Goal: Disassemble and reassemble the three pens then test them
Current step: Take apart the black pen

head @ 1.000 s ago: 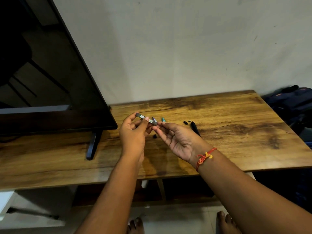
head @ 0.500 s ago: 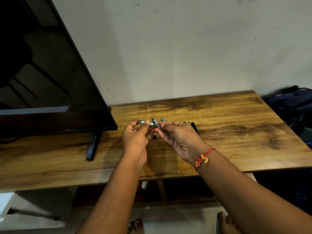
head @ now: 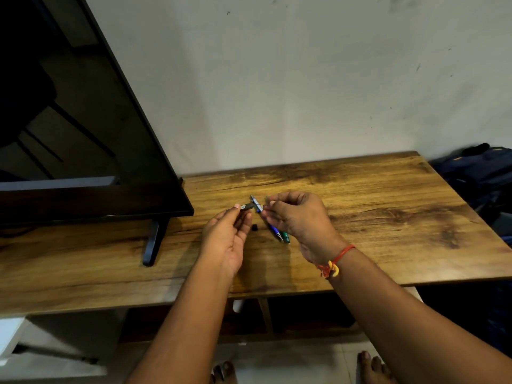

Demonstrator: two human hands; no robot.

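Head view: a dark pen barrel is pinched between thumb and fingers of the left hand, above the wooden table. A thin refill is pinched by the right hand, its fingers curled. 2 pens, 1 blue and 1 green, are seen lying on the table below, beside a small black piece.

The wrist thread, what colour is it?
Red with yellow knots, on the right wrist thread; head view.

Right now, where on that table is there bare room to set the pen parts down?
The table is bare right of the right hand to its far edge, and along the near edge. It is crowded between the hands, where the blue pen, green pen and a small black piece lie.
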